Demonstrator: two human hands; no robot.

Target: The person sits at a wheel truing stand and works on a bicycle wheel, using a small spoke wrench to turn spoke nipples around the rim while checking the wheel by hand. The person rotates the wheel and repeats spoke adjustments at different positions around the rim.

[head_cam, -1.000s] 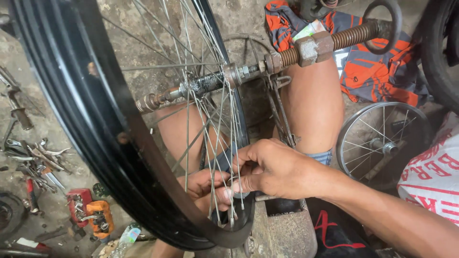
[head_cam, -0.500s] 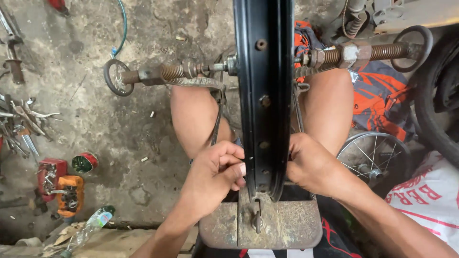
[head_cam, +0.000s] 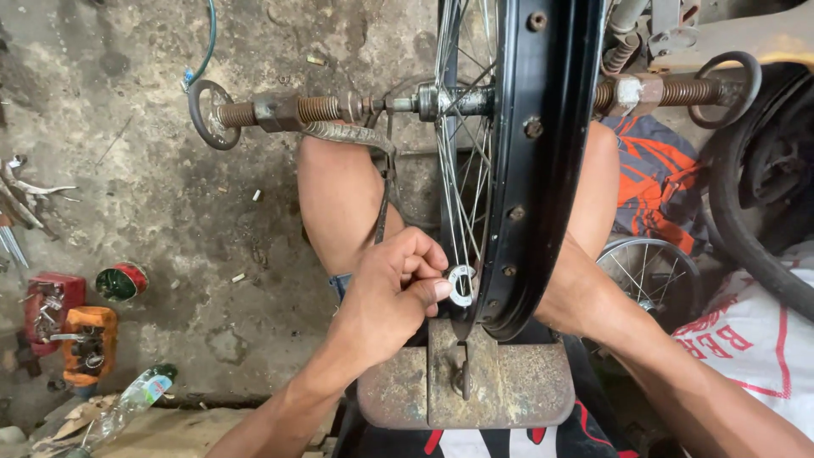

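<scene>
The left hand (head_cam: 386, 297) pinches a small round spoke wrench (head_cam: 461, 285) between curled fingers (head_cam: 424, 270), against the spokes just left of the black wheel rim (head_cam: 543, 153). The right hand hides behind that rim; its grip cannot be told. A plastic bottle (head_cam: 127, 403) with a pale label lies on the floor, far left of the rim.

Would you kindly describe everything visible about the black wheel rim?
The black wheel rim stands upright, edge-on to the camera, between the person's knees. It looks like painted metal with spoke nipples along it and thin silver spokes running to a hub on a rusty threaded axle. The left hand holds a small round spoke wrench against it.
</scene>
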